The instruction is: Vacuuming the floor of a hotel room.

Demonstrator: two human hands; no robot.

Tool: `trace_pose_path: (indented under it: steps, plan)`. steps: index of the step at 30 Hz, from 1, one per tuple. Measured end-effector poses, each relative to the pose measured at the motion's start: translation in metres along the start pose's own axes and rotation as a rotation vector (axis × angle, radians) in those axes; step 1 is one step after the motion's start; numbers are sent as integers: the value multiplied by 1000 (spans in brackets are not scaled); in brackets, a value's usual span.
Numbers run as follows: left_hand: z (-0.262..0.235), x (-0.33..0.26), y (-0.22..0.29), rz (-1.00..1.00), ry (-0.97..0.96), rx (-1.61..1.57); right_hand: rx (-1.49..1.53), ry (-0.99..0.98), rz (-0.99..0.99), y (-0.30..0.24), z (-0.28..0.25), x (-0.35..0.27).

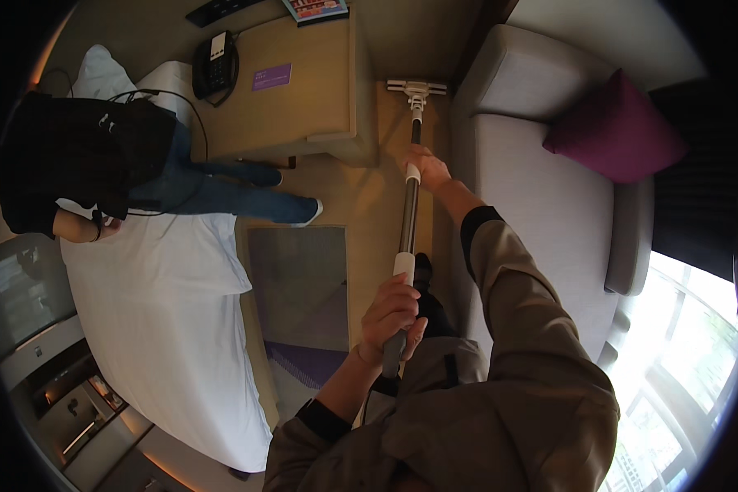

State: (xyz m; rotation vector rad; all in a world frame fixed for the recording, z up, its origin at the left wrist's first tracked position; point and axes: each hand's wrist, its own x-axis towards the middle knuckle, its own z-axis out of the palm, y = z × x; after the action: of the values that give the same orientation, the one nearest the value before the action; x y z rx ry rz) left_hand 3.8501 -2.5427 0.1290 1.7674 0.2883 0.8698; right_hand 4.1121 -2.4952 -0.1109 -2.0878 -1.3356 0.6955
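A long-handled floor mop with a grey metal pole and white fittings runs away from me between the desk and the sofa. My left hand is wrapped round the grey grip at its near end, just below a white collar. Farther up, my right hand closes round the pole beside another white joint. The wide white mop head lies at the far end of the floor strip, close to the wall. The underside of the head is hidden.
A grey sofa with a purple cushion borders the right. At the left are a desk with a black telephone, a white-sheeted bed and another person in dark clothes. A grey and purple rug lies between.
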Motion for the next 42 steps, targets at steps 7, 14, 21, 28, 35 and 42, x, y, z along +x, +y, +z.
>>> trace_pose_path:
  steps: [7,14,21,28,35,42]
  plan:
    - [-14,-52,71,-109,71,46,-10,-188,-38,-31,17,-61]
    - [-36,-190,196,-216,46,69,65,-258,-116,-91,77,-233]
    - [-65,-377,363,-369,132,32,143,-325,-249,-176,173,-477]
    - [-73,-440,478,-415,252,-16,119,-802,-352,-276,182,-601]
    - [-76,-463,455,-251,347,-104,-109,-789,-382,-282,169,-553]
    - [-49,-405,301,-73,466,55,-137,-584,-597,-212,172,-355]
